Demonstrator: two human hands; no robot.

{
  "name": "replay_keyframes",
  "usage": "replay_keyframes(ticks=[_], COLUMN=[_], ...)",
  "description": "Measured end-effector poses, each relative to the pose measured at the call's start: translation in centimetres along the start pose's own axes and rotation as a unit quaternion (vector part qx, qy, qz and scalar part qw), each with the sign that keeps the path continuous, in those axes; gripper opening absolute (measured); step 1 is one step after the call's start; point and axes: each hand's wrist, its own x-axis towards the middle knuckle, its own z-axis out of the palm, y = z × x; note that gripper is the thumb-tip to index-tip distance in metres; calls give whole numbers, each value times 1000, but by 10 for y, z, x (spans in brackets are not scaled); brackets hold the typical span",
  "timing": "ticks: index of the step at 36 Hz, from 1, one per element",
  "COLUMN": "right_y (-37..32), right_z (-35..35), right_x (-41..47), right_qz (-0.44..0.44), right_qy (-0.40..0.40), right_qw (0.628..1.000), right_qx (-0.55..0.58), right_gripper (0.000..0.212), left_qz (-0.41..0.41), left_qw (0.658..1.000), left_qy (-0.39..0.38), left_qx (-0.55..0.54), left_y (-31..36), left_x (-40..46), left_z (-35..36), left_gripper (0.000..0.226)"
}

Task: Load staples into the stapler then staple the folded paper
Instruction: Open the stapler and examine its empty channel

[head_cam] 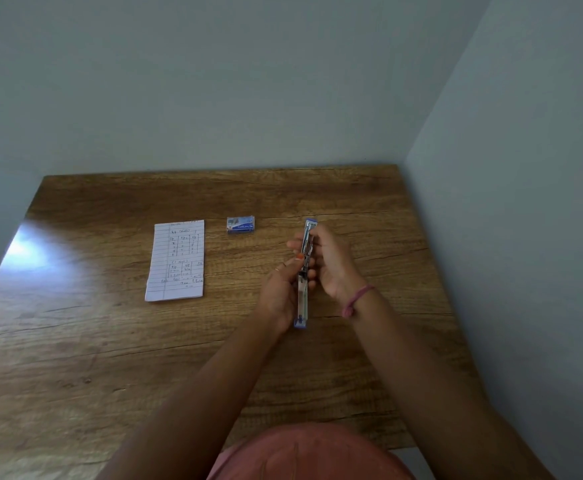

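On the wooden table (pixel 110 341): one folded paper (pixel 176 260), one staple box (pixel 241 224), one stapler (pixel 304 271) gripped by left hand (pixel 281 292) and right hand (pixel 331 261)

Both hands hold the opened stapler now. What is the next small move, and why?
Probably the left hand should let go and reach for the staple box, while the right hand keeps the stapler. The stapler is swung open lengthwise, the box lies apart on the table, seemingly closed, and I cannot see any staples in the hands.

Head-worn view, forward and down over the table (pixel 110 341).
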Motion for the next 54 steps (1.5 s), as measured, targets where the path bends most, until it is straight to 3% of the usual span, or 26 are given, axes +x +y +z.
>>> replay_keyframes(ticks=[34, 42, 49, 54], right_y=[0, 10, 17, 25], right_z=[4, 7, 7, 2], right_x=[-3, -7, -13, -15], right_qz=[38, -2, -44, -103], right_qy=[-2, -2, -2, -21], right_qw=[999, 998, 994, 992], right_qx=[0, -68, -104, -70], right_gripper=[34, 27, 38, 26], left_qz=[-12, -25, -36, -40], left_qw=[1000, 999, 998, 999], left_qy=[23, 35, 40, 34], left_qx=[-8, -21, -19, 1], left_y=[3, 4, 8, 6], left_x=[-4, -4, -1, -1], left_z=[7, 8, 10, 8], left_gripper=[17, 24, 23, 29])
